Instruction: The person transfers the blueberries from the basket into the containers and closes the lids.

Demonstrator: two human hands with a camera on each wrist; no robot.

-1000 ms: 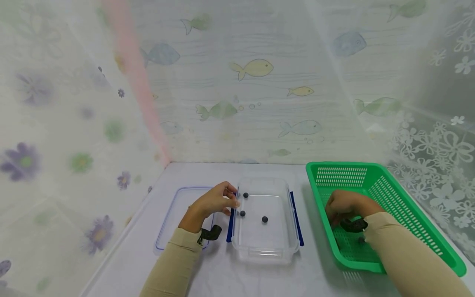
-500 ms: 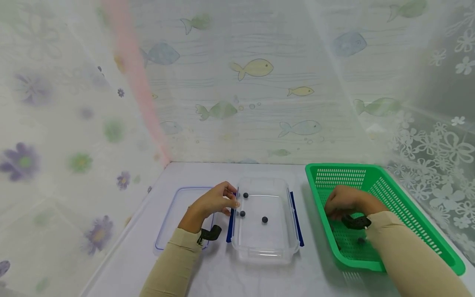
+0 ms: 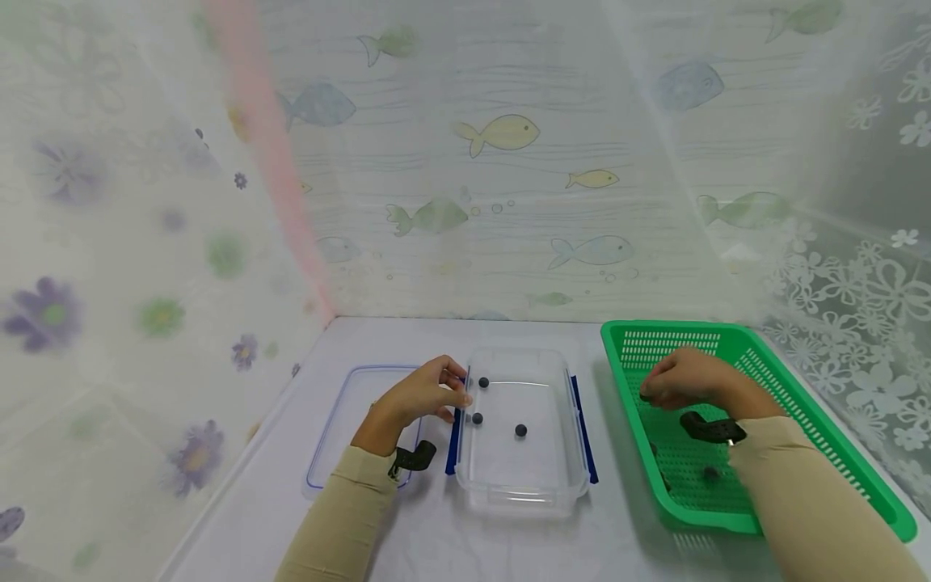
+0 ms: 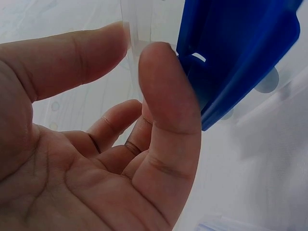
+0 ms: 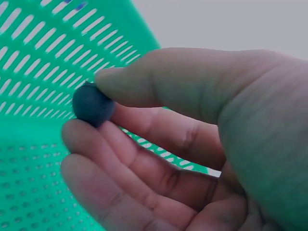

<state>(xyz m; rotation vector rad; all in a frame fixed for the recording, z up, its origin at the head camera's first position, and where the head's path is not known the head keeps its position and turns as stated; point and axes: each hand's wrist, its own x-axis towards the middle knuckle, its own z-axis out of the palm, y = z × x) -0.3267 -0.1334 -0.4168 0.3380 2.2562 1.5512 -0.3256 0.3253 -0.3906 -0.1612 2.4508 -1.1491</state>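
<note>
In the right wrist view my right hand pinches a blueberry between thumb and fingertips. The head view has this right hand inside the green basket, over its far left part. My left hand grips the left wall of a clear plastic container, thumb at the rim and fingers on the outer side. A blue side latch hangs beside those fingers in the left wrist view. Inside the container lie three blueberries, one of them near the middle.
A clear lid with a blue-purple edge lies on the white table left of the container, partly under the left arm. Another blueberry rests on the basket floor, and dark bits show by its left wall. Patterned curtains surround the table.
My right hand has risen from low in the basket and shifted slightly right and away, now with the blueberry visible in its fingertips. The left hand has kept its hold on the container.
</note>
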